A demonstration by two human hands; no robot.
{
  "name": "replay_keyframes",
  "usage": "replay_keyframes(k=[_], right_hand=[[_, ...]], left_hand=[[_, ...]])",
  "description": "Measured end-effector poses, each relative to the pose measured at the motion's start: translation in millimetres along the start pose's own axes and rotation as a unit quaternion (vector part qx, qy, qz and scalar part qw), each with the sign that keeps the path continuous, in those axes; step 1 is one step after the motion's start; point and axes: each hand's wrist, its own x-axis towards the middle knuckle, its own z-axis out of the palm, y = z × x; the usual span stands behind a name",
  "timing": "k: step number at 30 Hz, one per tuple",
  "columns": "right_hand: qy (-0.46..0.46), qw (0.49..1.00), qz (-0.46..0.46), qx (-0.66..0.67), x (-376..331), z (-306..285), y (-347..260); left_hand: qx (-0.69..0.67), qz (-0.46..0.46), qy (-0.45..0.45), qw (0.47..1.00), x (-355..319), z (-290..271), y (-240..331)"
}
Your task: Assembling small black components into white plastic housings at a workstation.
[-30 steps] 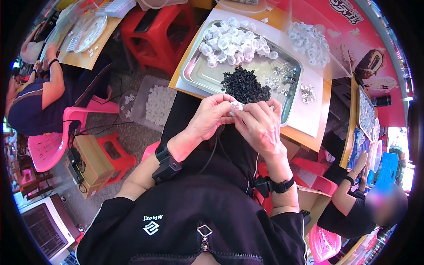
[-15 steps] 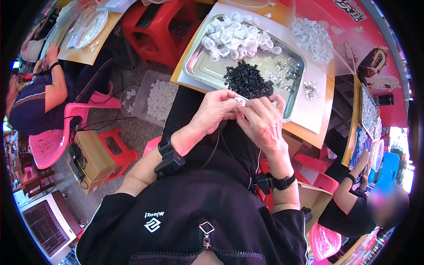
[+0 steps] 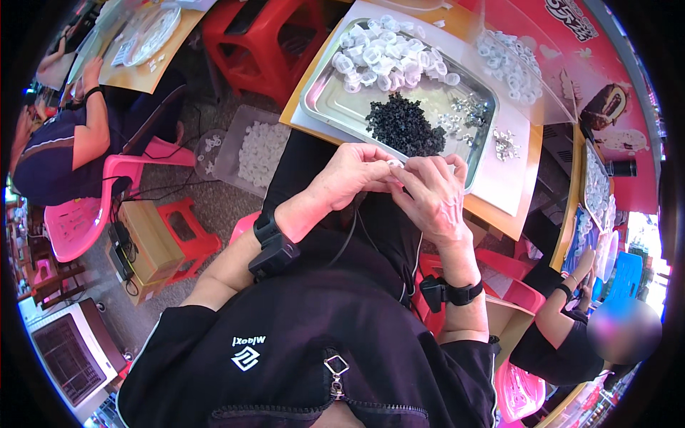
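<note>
Both my hands meet in front of the near edge of a metal tray point(image 3: 335, 114). My left hand point(image 3: 351, 173) pinches a small white plastic part point(image 3: 394, 163) between thumb and fingers. The fingertips of my right hand point(image 3: 433, 187) press together at the same part, and its other fingers curl above. Most of the part is hidden by my fingers. Just beyond my hands in the tray lies a heap of small black pieces point(image 3: 404, 125). Behind it are many translucent white plastic caps point(image 3: 385, 53). Small shiny metal pieces point(image 3: 467, 112) lie at the tray's right side.
More metal pieces point(image 3: 506, 145) lie on the white board right of the tray. A clear bin of white parts point(image 3: 508, 64) stands at the back right. Left on the floor is a tub of white parts point(image 3: 262, 153). Co-workers sit at left point(image 3: 61, 153) and right point(image 3: 560, 342).
My hands stay together at the white part and have shifted slightly right. The part shows less between my fingertips. The whole view has moved a little.
</note>
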Motion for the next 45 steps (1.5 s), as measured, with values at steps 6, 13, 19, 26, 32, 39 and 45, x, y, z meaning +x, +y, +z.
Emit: replay_keyframes(k=[6, 13, 19, 26, 32, 39, 45], right_hand=[[0.004, 0.999, -0.039, -0.033, -1.3, -7.4, -0.8], [0.035, 0.999, 0.002, -0.01, -8.9, -5.0, -2.2], [0.05, 0.999, 0.019, -0.007, -13.0, -6.9, -4.4], [0.041, 0.998, -0.033, -0.046, -16.5, -8.2, -7.4], [0.034, 0.997, -0.042, -0.051, -23.6, 3.7, -9.3], [0.072, 0.958, 0.255, 0.111, -21.5, -7.7, 41.9], [-0.105, 0.966, 0.219, -0.089, -25.2, -14.2, 88.9]], left_hand=[[-0.034, -0.045, -0.091, 0.994, -2.5, -10.5, 9.7], [-0.06, -0.069, -0.104, 0.99, -3.0, -10.5, 10.0], [-0.073, -0.086, -0.095, 0.989, -3.0, -8.3, 7.6], [-0.053, -0.077, -0.07, 0.993, -4.0, -3.5, 5.6], [-0.015, -0.065, -0.062, 0.996, -4.0, -7.8, -1.3], [-0.086, -0.071, -0.042, 0.993, -3.7, -7.3, 1.5], [-0.119, -0.075, -0.042, 0.989, -2.3, -11.8, 7.8]])
